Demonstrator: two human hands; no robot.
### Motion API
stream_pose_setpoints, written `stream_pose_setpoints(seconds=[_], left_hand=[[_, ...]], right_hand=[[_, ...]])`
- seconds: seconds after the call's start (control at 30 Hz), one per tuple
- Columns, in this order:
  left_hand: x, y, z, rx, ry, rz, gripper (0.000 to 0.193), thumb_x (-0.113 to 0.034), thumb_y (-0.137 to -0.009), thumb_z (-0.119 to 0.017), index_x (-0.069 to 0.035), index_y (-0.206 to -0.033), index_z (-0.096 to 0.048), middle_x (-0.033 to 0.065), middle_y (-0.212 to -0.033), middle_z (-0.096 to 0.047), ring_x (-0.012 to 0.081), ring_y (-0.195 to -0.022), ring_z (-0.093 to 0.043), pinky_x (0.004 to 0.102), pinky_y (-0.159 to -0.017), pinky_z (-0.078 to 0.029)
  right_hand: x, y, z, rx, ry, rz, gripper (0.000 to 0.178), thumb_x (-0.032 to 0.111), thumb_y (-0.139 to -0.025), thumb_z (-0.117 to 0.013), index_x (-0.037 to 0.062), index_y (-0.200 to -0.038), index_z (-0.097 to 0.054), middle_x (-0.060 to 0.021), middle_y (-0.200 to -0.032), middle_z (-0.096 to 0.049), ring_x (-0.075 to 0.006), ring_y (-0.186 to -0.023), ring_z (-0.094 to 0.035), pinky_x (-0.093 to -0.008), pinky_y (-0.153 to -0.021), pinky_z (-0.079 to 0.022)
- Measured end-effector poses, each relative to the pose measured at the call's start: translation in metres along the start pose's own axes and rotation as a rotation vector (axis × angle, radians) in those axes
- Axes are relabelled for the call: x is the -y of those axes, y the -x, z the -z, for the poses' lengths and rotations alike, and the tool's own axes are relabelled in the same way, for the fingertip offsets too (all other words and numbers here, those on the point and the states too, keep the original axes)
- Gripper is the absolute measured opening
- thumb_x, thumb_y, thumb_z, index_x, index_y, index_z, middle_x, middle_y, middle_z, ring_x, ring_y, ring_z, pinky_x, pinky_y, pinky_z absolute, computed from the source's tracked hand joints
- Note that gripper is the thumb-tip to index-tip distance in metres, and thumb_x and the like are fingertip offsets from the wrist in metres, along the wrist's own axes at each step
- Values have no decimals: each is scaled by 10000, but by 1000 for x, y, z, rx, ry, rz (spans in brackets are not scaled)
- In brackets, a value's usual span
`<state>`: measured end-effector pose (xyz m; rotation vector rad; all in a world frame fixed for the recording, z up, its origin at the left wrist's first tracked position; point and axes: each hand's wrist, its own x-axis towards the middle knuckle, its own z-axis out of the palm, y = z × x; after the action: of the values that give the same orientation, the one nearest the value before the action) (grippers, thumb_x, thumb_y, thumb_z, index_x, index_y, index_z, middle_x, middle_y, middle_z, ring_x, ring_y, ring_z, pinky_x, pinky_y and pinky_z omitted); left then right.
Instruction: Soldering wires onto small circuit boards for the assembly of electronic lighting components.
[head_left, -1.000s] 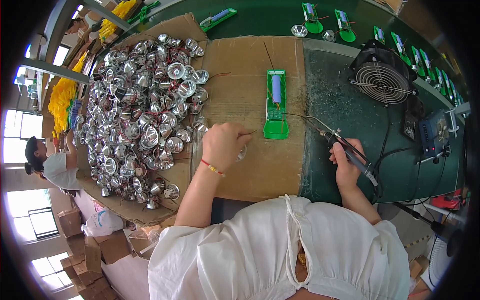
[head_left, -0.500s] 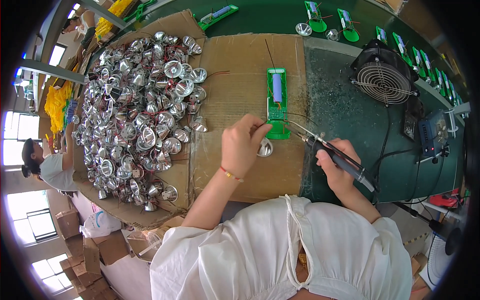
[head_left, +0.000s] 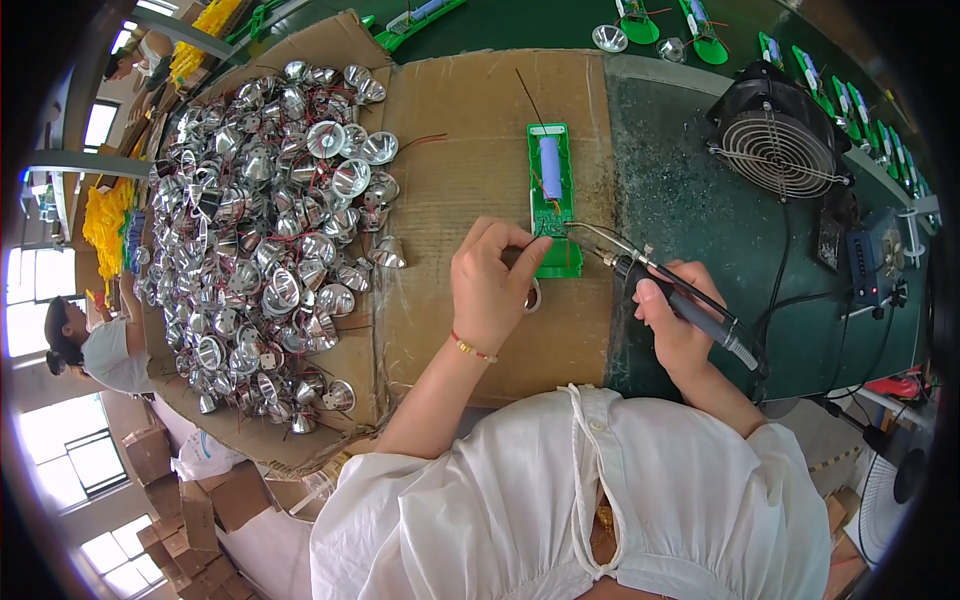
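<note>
Rightward since a second ago, the left hand (head_left: 490, 280) has come to the green case (head_left: 567, 190) on the cardboard (head_left: 450, 180), fingertips pinching something hidden; the right hand (head_left: 682, 340) grips the iron (head_left: 712, 325). Soldering seems in hand; next calls for steadiness.

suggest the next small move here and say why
I'd probably ease the tip of the soldering iron onto the circuit board, beside the left hand. The right hand holds the iron with its tip pointing at the board's right side, and the left fingers are pinched together by its lower end; whatever they grip is too small to make out.
</note>
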<state>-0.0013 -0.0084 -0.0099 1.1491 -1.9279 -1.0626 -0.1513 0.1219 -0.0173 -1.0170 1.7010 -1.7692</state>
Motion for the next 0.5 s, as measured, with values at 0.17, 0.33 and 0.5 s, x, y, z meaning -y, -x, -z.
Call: stream_pose_setpoints(seconds=[0.17,0.33,0.5], left_hand=[[0,-1,-2,-1,-38,-17,147,-96,-743,-704,7,-739,-599,93,-747,-561,183,-580,-564,284,-540,-450],[-1,-1,-4,7,-30,25,147,-97,-744,-704,8,-742,-600,93,-746,-564,181,-578,-563,281,-541,-449],[3,-2,-4,-7,-88,-9,151,-121,-745,-705,-5,-728,-608,94,-725,-569,198,-589,-562,298,-549,-444]], right_hand=[[0,-1,1,13,-4,-12,161,72,-773,-682,-8,-825,-554,-36,-645,-583,-64,-537,-523,-207,-499,-421],[-6,-1,5,88,71,94,164,79,-777,-684,-6,-828,-554,-40,-657,-583,-64,-552,-530,-205,-506,-426],[2,4,3,-3,-60,-44,165,82,-793,-667,-12,-851,-544,-59,-676,-595,-78,-561,-551,-212,-512,-444]])
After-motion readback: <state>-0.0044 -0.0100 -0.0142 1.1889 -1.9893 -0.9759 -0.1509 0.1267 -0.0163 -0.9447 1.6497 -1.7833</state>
